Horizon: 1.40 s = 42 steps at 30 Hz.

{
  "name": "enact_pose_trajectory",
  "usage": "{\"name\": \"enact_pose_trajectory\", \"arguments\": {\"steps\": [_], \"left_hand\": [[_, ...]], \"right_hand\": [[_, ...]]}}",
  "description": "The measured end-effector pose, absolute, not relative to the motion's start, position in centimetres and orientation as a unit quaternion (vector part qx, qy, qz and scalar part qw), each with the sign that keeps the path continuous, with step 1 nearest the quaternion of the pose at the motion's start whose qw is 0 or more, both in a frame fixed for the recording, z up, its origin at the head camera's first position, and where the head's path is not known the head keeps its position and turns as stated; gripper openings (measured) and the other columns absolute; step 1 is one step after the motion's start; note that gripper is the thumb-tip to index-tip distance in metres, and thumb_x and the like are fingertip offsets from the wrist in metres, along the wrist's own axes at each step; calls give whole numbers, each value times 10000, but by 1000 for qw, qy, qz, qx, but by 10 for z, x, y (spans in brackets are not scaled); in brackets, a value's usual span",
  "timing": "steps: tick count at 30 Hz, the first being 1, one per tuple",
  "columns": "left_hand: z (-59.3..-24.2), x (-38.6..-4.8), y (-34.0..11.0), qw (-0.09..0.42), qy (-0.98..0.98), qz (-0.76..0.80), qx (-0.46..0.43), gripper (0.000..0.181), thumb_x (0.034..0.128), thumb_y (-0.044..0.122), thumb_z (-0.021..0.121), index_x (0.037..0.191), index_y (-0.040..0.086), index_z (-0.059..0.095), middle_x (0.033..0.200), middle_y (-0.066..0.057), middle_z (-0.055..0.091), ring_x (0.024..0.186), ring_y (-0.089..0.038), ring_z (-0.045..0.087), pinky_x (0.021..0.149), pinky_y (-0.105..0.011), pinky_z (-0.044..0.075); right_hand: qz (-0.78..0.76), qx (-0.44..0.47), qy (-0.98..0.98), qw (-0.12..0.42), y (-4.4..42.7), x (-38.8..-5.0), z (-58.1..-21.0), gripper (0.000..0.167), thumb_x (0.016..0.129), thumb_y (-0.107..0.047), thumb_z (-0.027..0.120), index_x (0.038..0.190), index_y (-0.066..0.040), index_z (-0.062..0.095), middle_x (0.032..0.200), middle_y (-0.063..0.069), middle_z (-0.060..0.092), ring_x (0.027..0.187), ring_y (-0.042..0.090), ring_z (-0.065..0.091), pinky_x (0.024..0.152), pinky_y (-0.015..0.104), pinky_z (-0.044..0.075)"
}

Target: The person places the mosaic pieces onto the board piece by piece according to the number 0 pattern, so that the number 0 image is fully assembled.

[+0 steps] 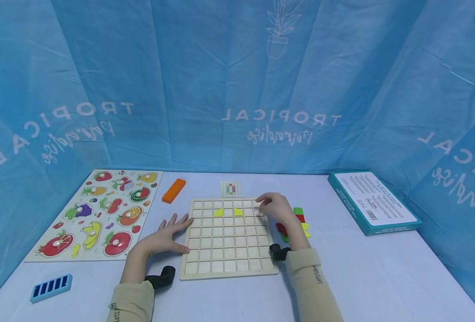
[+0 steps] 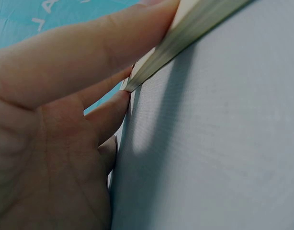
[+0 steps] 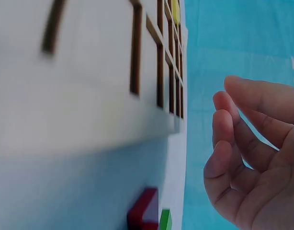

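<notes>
A pale wooden grid board (image 1: 229, 276) lies in the middle of the table, with two yellow pieces (image 1: 219, 212) in its second row from the top. My left hand (image 1: 162, 238) spreads its fingers along the board's left edge; in the left wrist view the thumb (image 2: 89, 55) touches the side of the board. Over the board's upper right corner is my right hand (image 1: 277, 208), fingers loosely bent. The right wrist view shows nothing between its thumb and fingers (image 3: 222, 127). Partly behind the right forearm lie loose red (image 1: 282, 229), green (image 1: 298, 210) and yellow pieces (image 1: 305, 227).
A small printed pattern card (image 1: 230, 188) lies beyond the board. Left are a fruit puzzle board (image 1: 114, 185), an orange block (image 1: 173, 191) and a blue slotted block (image 1: 52, 288). A teal and white box (image 1: 374, 203) sits at the right. Blue curtains (image 1: 237, 89) hang behind.
</notes>
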<state>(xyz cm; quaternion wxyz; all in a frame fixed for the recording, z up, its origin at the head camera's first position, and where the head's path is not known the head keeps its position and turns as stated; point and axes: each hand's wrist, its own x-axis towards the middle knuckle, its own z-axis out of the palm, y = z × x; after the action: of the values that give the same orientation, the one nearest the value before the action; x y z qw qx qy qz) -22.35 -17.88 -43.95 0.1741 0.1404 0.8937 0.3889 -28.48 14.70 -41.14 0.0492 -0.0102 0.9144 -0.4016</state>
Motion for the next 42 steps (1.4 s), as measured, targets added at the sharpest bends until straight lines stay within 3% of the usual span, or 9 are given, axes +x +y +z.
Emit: {"name": "enact_pose_trajectory", "arguments": {"steps": [9,16,21,29,37,42], "left_hand": [[-438,-225,-179,176,895,388,136,949,654,291,791,1441,75,306,1528,-179,129,1387,-405,-101,1080,-586,-99],[-436,-224,-179,177,893,390,136,942,656,281,790,1440,76,310,1527,-182,130,1386,-405,-104,1078,-587,-105],[-436,-225,-179,178,894,390,132,941,653,282,791,1439,80,314,1529,-176,130,1385,-407,-105,1074,-598,-100],[-437,-224,-178,178,894,387,137,955,649,300,790,1440,72,306,1527,-183,129,1383,-415,-101,1074,-598,-100],[-438,-224,-178,176,893,390,143,949,657,287,790,1439,59,302,1525,-190,125,1383,-415,-103,1077,-590,-102],[-439,-224,-179,176,892,392,141,949,653,285,789,1437,59,305,1525,-187,126,1382,-415,-105,1077,-591,-102]], "right_hand": [[-401,24,915,43,171,-283,-414,201,825,-105,645,1024,-107,674,900,67,610,822,222,543,598,265,443],[-418,36,904,80,189,-281,-418,187,822,-136,660,1007,-114,667,948,68,611,869,218,532,737,321,478],[-422,29,901,97,198,-276,-419,197,822,-135,665,1017,-106,658,955,63,613,861,210,542,759,314,491],[-421,-15,897,133,216,-271,-418,175,814,-161,675,975,-94,660,938,66,612,818,212,548,724,303,496],[-421,-56,889,175,232,-268,-419,218,781,-111,695,993,-79,656,973,66,607,892,219,523,784,321,478],[-403,-91,888,201,233,-264,-417,255,732,-44,721,977,-82,660,956,73,588,883,232,495,742,294,459]]}}
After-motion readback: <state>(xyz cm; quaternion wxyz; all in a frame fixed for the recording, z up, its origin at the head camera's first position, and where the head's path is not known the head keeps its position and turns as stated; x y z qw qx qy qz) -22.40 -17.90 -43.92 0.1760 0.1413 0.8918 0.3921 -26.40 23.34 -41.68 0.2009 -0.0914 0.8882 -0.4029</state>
